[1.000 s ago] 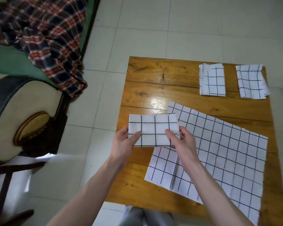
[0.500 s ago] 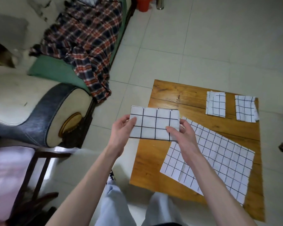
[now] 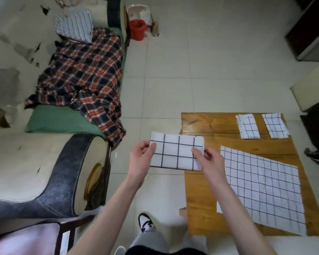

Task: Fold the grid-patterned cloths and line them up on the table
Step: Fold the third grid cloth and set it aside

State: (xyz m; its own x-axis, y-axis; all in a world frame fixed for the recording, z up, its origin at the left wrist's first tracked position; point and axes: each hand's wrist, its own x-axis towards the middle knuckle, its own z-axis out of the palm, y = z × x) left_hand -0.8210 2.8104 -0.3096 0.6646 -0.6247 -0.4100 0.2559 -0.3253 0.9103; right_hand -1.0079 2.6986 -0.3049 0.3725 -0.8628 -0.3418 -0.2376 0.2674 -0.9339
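Observation:
I hold a folded grid-patterned cloth (image 3: 176, 152) in the air, left of the wooden table (image 3: 201, 199). My left hand (image 3: 141, 161) pinches its left edge with the thumb on top. My right hand (image 3: 208, 161) pinches its right edge. A large unfolded grid cloth (image 3: 261, 186) lies flat on the table. Two folded grid cloths sit side by side at the table's far edge: one on the left (image 3: 248, 128), one on the right (image 3: 275, 127).
A cream and dark sofa (image 3: 44, 162) stands to the left, with a plaid blanket (image 3: 85, 78) and a striped cloth (image 3: 75, 26) on it. A red bucket (image 3: 136, 29) sits on the tiled floor far back. My shoe (image 3: 145, 222) shows below.
The folded cloth has come off the table and now hangs in the air to the table's left, held in both hands. The view has pulled back and swung left.

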